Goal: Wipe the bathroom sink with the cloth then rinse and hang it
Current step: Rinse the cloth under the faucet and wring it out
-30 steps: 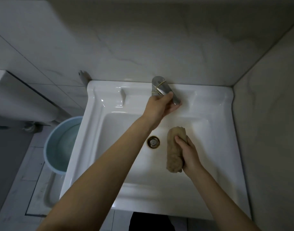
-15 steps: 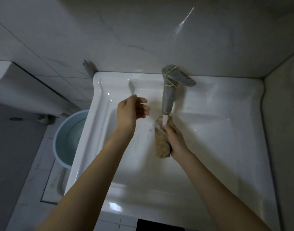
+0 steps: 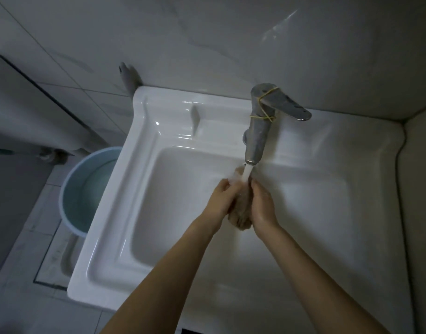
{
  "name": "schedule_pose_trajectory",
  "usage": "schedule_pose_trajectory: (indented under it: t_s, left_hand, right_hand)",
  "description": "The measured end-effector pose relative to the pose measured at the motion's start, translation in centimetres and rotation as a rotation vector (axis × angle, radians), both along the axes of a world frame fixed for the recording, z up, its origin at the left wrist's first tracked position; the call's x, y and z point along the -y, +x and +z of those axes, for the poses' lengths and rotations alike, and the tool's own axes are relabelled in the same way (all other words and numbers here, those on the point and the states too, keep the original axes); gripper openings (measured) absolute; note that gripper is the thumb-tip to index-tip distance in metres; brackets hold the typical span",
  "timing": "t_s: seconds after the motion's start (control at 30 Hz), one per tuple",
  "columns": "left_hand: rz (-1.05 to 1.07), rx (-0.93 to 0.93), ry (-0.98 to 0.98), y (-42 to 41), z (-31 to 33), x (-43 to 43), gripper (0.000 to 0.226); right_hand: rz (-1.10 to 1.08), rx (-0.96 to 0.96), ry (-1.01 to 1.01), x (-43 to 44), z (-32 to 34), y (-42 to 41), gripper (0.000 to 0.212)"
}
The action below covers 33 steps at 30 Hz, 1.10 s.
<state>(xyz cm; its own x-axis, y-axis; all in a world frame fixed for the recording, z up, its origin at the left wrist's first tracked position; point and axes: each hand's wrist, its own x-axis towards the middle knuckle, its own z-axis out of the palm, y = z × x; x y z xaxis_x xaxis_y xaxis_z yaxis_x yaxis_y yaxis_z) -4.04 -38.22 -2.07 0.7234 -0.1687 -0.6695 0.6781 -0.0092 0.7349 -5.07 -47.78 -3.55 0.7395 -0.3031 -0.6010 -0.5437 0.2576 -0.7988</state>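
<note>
A bunched brown cloth [image 3: 240, 210] hangs over the basin of the white square sink [image 3: 139, 184], directly under the metal faucet [image 3: 257, 131]. Water runs from the spout onto the top of the cloth. My left hand [image 3: 222, 197] grips the cloth from the left side. My right hand [image 3: 263, 204] grips it from the right. The cloth's upper part is pressed between both hands and its lower end sticks out below them. The faucet's lever is turned to the right, with a yellow rubber band wound around its body.
A light blue bucket [image 3: 86, 189] holding water stands on the tiled floor left of the sink. A white toilet tank [image 3: 26, 112] is at the far left. Tiled walls close in behind the sink and on its right.
My left hand left the faucet lever, dropped and closed on the cloth beside my right hand. Water started running, and my right hand lifted the cloth from the basin floor up under the spout.
</note>
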Motion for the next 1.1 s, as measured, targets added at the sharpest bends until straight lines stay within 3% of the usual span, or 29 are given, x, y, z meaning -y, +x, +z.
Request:
schedule_pose_trajectory:
  t_s: [0.27,0.47,0.53,0.63,0.77,0.87,0.97,1.03,1.1]
  left_hand:
    - [0.029,0.05,-0.095,-0.3,-1.2,0.9,0.026]
    - [0.238,-0.015,-0.159,-0.7,-1.9,-3.3,0.038]
    - [0.261,-0.026,-0.204,-0.4,-1.8,-4.6,0.036]
    - [0.233,-0.038,-0.254,-0.1,-1.4,-5.5,0.034]
    - [0.225,-0.039,-0.27,0.3,-0.6,-5.3,0.034]
    - [0.108,0.035,-0.056,1.0,0.2,-4.6,0.036]
    - [-0.206,0.093,0.16,1.7,1.1,-3.1,0.043]
    - [-0.35,0.076,0.181,1.8,1.1,-1.5,0.042]
    - [-0.341,0.06,0.151,1.7,0.7,-0.7,0.037]
  right_hand:
    - [0.011,0.108,-0.015,2.6,-0.7,-1.0,0.031]
    - [-0.152,-0.008,0.049,1.7,-1.4,-0.2,0.028]
    - [-0.076,-0.091,0.063,0.7,-2.0,0.0,0.025]
    - [0.112,-0.197,0.181,-1.4,-2.2,0.2,0.039]
    - [0.17,-0.171,0.112,-2.5,-2.2,0.6,0.048]
    - [0.24,-0.132,0.116,-1.0,-2.4,-0.1,0.045]
    - [0.312,-0.102,0.194,0.6,-2.9,-1.2,0.047]
    - [0.343,-0.061,0.18,1.0,-3.0,-1.6,0.047]
    - [0.273,-0.099,0.092,1.1,-3.0,-1.8,0.034]
